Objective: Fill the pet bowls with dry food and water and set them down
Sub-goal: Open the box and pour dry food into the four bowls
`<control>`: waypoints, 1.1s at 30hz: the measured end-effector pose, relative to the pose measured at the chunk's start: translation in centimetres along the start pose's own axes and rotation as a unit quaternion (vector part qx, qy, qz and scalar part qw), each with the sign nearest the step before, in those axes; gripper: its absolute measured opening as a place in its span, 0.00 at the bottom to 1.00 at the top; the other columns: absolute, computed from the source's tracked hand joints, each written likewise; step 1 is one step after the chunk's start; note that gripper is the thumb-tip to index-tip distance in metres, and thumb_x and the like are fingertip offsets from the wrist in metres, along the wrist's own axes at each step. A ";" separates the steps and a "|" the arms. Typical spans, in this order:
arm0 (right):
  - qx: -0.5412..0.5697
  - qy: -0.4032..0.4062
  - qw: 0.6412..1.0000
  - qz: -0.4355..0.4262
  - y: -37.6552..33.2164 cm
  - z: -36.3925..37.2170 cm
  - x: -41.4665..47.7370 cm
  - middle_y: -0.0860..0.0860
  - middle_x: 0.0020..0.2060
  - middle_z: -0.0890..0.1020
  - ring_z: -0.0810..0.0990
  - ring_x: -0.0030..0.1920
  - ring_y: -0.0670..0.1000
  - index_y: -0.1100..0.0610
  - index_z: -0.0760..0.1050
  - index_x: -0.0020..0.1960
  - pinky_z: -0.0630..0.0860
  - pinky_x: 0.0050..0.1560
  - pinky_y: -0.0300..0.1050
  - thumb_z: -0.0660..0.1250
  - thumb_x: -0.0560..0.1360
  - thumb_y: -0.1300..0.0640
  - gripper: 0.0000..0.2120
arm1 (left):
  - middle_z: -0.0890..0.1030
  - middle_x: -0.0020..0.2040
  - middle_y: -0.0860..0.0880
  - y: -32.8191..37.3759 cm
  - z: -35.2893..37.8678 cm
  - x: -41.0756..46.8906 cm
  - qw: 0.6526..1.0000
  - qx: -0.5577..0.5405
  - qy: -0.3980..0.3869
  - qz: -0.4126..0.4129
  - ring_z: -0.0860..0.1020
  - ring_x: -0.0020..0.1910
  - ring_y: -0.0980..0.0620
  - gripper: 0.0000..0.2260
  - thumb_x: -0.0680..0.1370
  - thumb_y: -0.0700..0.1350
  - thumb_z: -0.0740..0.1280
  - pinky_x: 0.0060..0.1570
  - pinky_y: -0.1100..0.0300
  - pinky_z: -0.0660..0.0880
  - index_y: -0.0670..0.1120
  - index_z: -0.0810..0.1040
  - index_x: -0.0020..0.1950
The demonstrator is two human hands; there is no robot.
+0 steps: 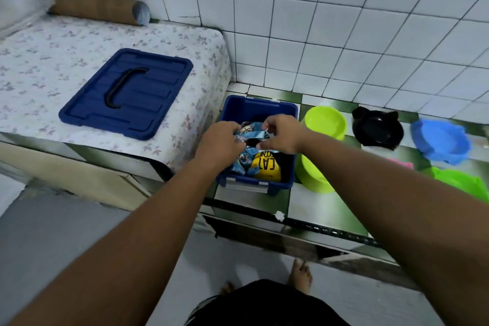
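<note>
Hands (219, 145) (280, 135) two, pinching one packet (251, 135); lime bowls (325, 122) (312, 177) two.

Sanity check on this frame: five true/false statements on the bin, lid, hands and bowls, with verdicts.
1. The left hand and the right hand both pinch the light blue packet over the blue bin. True.
2. The blue lid sits on the bin. False: it lies on the flowered cover to the left, and the bin is open.
3. A yellow bag lies inside the bin. True.
4. The black bowl holds dry food. False: it looks empty.
5. A lime bowl stands right of the bin. True.
</note>
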State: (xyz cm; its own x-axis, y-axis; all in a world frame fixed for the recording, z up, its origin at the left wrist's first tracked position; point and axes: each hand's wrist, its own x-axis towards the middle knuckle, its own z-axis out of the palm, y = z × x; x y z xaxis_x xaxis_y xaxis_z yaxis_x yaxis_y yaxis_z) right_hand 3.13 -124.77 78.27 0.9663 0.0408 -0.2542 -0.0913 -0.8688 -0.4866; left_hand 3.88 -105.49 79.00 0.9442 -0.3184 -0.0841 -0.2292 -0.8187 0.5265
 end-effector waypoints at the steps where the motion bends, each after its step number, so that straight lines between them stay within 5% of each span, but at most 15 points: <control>1: -0.013 0.000 1.000 -0.007 0.2 0.4 -0.2 0.52 0.50 0.79 0.78 0.47 0.53 0.55 0.74 0.59 0.75 0.46 0.46 0.79 0.68 0.48 0.25 | 0.82 0.64 0.45 -0.1 0.3 0.0 1.000 0.015 -0.004 0.000 0.80 0.60 0.46 0.20 0.78 0.45 0.73 0.61 0.51 0.77 0.46 0.79 0.69; 6: -0.044 0.011 0.999 -0.020 0.7 1.5 -0.3 0.56 0.58 0.80 0.79 0.53 0.56 0.53 0.68 0.67 0.77 0.53 0.49 0.77 0.70 0.55 0.29 | 0.82 0.60 0.45 -1.0 1.4 0.4 0.997 0.062 -0.034 0.009 0.79 0.59 0.45 0.21 0.74 0.44 0.75 0.59 0.49 0.77 0.47 0.80 0.67; 16: 0.013 0.026 0.999 -0.028 1.6 1.8 0.2 0.54 0.55 0.82 0.81 0.50 0.54 0.52 0.69 0.70 0.80 0.53 0.51 0.74 0.75 0.57 0.26 | 0.78 0.59 0.44 -1.7 2.7 1.9 0.990 0.130 -0.035 0.050 0.75 0.59 0.44 0.25 0.71 0.47 0.79 0.58 0.44 0.77 0.44 0.79 0.67; 28: 0.086 0.141 0.985 -0.047 2.5 0.7 1.3 0.53 0.46 0.84 0.81 0.45 0.53 0.55 0.78 0.58 0.77 0.49 0.46 0.70 0.76 0.61 0.11 | 0.79 0.55 0.43 -1.1 2.7 3.9 0.993 0.084 0.042 0.071 0.75 0.56 0.44 0.14 0.80 0.44 0.67 0.50 0.49 0.73 0.44 0.82 0.65; 33: 0.126 0.168 0.977 -0.044 2.1 -1.1 2.3 0.52 0.44 0.84 0.79 0.43 0.50 0.56 0.81 0.53 0.69 0.43 0.39 0.71 0.76 0.60 0.07 | 0.79 0.48 0.45 -0.7 1.6 4.9 0.996 0.017 0.068 0.055 0.77 0.48 0.46 0.09 0.82 0.45 0.66 0.47 0.49 0.75 0.43 0.84 0.51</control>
State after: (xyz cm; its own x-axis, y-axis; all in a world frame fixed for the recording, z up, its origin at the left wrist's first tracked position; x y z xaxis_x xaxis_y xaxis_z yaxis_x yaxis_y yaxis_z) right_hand 5.41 -127.03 77.56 0.9936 -0.0910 0.0667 -0.0191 -0.7179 -0.6959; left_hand 8.31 -107.27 76.88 0.9357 -0.3416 0.0883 -0.3386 -0.7989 0.4972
